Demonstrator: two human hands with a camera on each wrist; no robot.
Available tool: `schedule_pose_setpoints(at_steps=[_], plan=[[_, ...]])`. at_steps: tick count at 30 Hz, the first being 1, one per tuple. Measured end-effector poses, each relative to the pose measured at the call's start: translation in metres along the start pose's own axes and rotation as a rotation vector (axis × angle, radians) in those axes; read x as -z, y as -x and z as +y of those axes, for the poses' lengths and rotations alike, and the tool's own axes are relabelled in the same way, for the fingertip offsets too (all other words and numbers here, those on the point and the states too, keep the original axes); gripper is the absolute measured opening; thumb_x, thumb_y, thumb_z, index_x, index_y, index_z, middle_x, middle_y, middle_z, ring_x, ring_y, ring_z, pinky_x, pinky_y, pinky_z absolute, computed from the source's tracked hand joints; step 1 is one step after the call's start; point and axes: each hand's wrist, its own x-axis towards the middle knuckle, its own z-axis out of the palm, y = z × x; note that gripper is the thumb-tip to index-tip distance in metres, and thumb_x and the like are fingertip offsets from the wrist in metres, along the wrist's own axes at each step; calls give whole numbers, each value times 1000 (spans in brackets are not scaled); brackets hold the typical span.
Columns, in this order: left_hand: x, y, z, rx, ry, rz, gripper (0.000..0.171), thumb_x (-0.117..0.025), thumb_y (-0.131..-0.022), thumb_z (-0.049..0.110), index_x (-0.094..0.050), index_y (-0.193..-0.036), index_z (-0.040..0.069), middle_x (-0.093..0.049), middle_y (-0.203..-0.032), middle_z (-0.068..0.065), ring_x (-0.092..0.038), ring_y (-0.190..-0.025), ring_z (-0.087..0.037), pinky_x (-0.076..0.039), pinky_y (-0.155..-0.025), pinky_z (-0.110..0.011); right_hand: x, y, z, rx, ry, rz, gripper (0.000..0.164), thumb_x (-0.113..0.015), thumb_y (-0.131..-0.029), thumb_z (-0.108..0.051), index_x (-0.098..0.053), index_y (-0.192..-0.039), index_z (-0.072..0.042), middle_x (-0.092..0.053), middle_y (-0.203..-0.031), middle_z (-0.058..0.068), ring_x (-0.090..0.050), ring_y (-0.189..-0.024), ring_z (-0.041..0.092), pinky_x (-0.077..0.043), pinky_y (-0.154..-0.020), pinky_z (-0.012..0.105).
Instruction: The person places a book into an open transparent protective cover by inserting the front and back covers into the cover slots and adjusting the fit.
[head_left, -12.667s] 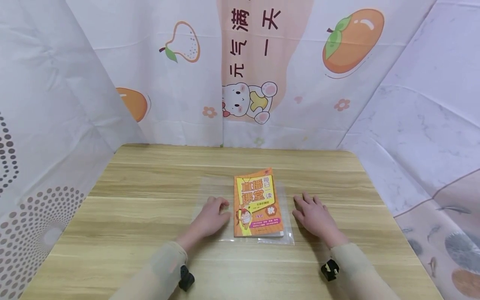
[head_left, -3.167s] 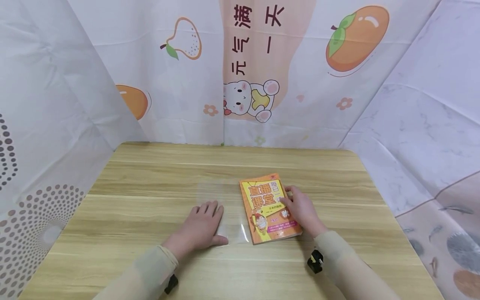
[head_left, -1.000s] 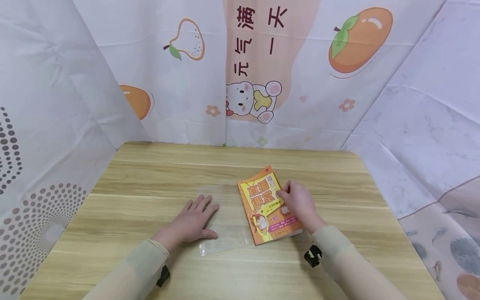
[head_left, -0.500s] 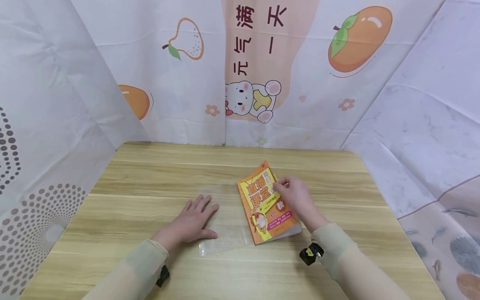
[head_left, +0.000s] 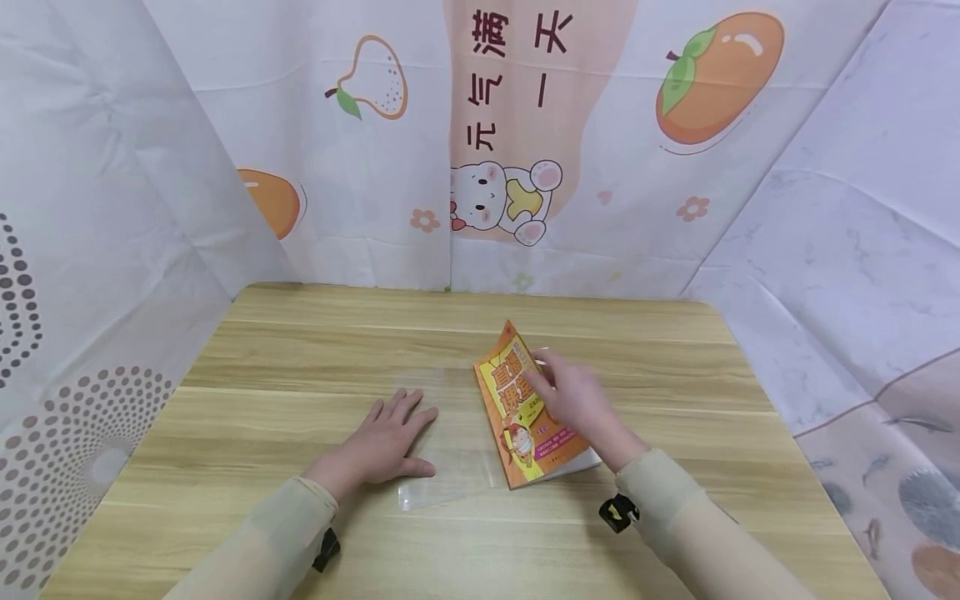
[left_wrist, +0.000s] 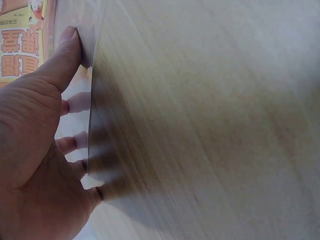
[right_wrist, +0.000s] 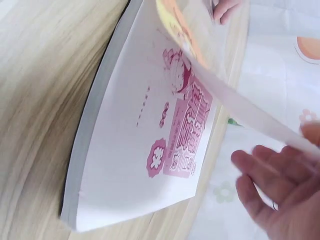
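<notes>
An orange paperback book (head_left: 521,425) with a yellow title panel lies slightly turned near the table's middle. My right hand (head_left: 573,400) grips the free edge of its front cover, thumb on top and fingers underneath. In the right wrist view the raised cover (right_wrist: 232,102) bends away from a white title page (right_wrist: 117,155) printed in pink. My left hand (head_left: 378,446) lies flat with spread fingers on a clear plastic sheet (head_left: 457,479) left of the book. The left wrist view shows the sheet's edge running past the left thumb (left_wrist: 65,52).
The wooden table (head_left: 300,350) stretches out around both hands. A fruit-print curtain (head_left: 337,192) hangs at its back edge, with patterned cloths on both sides. A black wrist camera (head_left: 618,512) is strapped under the right sleeve.
Since the oldest frame the book has turned and the left hand has settled on the plastic. Over the last second the right hand has lifted the cover and carried it leftward.
</notes>
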Motion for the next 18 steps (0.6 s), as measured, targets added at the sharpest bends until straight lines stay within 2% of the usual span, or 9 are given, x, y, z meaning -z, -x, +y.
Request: schedule_pose_setpoints(at_steps=[1, 3, 7, 10, 15, 18], plan=[[0, 0, 0, -1, 1, 0, 86, -69, -91, 56, -38, -157, 12, -19, -166, -25, -13, -153, -49, -15, -118, -71, -1, 0, -1, 19, -31, -38, 47, -55, -106, -34, -56, -144, -7, -73, -113, 19, -70, -93, 28, -58, -84, 48], [1, 0, 0, -2, 1, 0, 86, -69, -91, 56, -38, -157, 11, -18, -166, -25, -12, -153, -49, -15, -118, -71, -1, 1, -3, 42, -94, -100, 57, -53, -107, -39, -44, -156, -11, -68, -129, 20, -68, -110, 31, -54, -96, 51], [2, 1, 1, -8, -4, -1, 86, -69, -91, 55, -38, -157, 11, -18, -166, -25, -12, -153, -49, -15, -118, -71, -1, 4, -6, 60, -213, -193, 60, -49, -107, -47, -36, -160, -25, -57, -147, 12, -60, -127, 31, -47, -107, 51], [3, 2, 1, -13, -2, 0, 85, -70, -91, 55, -38, -157, 10, -19, -166, -26, -13, -153, -50, -15, -118, -72, 0, 5, -5, 64, -308, -281, 59, -48, -106, -51, -29, -161, -39, -38, -162, -1, -44, -144, 28, -36, -117, 54], [3, 2, 1, -11, 2, -2, 86, -69, -91, 55, -38, -157, 10, -19, -166, -26, -13, -153, -50, -15, -118, -72, 0, 6, 1, 52, -467, -479, 60, -46, -106, -53, -15, -157, -58, -13, -167, -22, -15, -156, 20, -17, -122, 63], [4, 2, 2, -9, 2, -6, 85, -69, -92, 55, -38, -157, 10, -19, -166, -26, -13, -153, -50, -16, -118, -72, -2, 6, 5, 57, -511, -543, 61, -45, -105, -55, -11, -155, -62, -8, -165, -29, -8, -156, 15, -13, -122, 64]])
